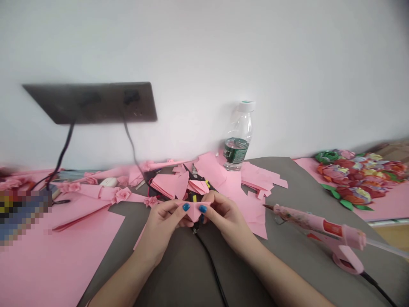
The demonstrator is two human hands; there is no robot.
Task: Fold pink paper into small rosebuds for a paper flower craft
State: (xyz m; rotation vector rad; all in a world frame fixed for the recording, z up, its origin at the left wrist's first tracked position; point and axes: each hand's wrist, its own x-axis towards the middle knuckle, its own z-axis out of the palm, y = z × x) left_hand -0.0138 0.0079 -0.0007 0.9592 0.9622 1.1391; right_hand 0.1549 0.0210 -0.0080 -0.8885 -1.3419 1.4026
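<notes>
head view shows the left hand (164, 221) and the right hand (228, 217) meeting above the grey bench (172, 273), a small folded pink paper (193, 211) held between them. each grip is closed, thumb and fingers pinching one side of the paper, blue thumbnails facing up. just beyond lie loose pink paper pieces (255, 175), with a bottle (236, 149) near the wall behind them. a pink glue gun (305, 218) rests to the right, near a cluster of colourful paper flowers (358, 175). a large pink sheet (70, 251) lies at left.
</notes>
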